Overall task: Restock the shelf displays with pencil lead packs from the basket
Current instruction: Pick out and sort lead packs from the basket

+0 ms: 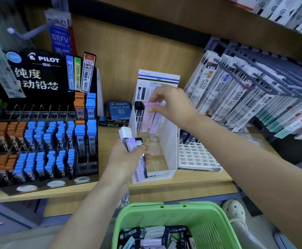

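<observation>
1. Right hand (171, 105), reaching in from 4 o'clock, curled over a pale pink lead pack (148, 121); thumb and fingertips pinching its top end.
2. Pink pack standing upright in the back row of the white display stand (172, 141), at 12 o'clock within the stand; a black-capped pack (139, 108) just beside it at 9 o'clock, more pink packs touching it at 3 o'clock.
3. Left hand (126, 159), coming up from 7 o'clock, wrapped tight around a bundle of packs (131, 141); white, lilac and dark caps fanned above the fist, lower ends poking out beneath the fingers.
4. Bundle held against the stand's near left wall, at 9 o'clock of the stand.
5. Clear dividers showing in the stand's middle and front rows.
6. Green basket (146, 206) at 6 o'clock of the frame, below the shelf edge, with a heap of lead packs (155, 238) in black, mint and lilac lying flat inside.
7. Stand resting on the wooden shelf (200, 182); black Pilot display (44, 72) at 9 o'clock, tiers packed with blue- and orange-capped tubes (38, 133).
8. Blue Pilot box (119, 109) perched on black boxes between the two displays, at 11 o'clock of the left hand.
9. White mesh tray (195, 157) just beside the stand at 3 o'clock; hanging refill packets (236, 97) crowding the pegs at 2 o'clock.
10. Pale shoe (234, 211) at 5 o'clock, near the basket's far right corner.
</observation>
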`<action>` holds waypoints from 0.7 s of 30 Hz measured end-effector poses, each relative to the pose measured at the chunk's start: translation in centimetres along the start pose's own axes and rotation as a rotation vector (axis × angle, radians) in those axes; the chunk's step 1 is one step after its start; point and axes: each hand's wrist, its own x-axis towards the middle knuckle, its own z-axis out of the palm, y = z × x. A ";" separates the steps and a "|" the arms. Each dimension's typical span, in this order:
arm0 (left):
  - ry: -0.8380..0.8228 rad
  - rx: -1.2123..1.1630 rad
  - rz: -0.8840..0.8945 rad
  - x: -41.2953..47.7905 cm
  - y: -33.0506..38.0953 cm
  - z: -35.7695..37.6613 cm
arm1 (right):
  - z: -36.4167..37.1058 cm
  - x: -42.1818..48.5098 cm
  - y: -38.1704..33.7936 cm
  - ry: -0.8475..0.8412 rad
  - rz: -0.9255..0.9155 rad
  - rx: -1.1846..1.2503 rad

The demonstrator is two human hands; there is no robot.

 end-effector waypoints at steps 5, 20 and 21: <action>0.001 0.018 0.001 0.1 0.1 -0.1 | 0.4 0.4 -0.2 -0.016 0.035 0.082; 0.005 0.003 -0.023 0.2 0.2 -0.3 | 1.6 -1.1 0.1 0.144 -0.194 -0.301; 0.010 -0.004 -0.031 0.2 0.2 -0.4 | 1.7 -1.3 0.1 0.182 -0.224 -0.336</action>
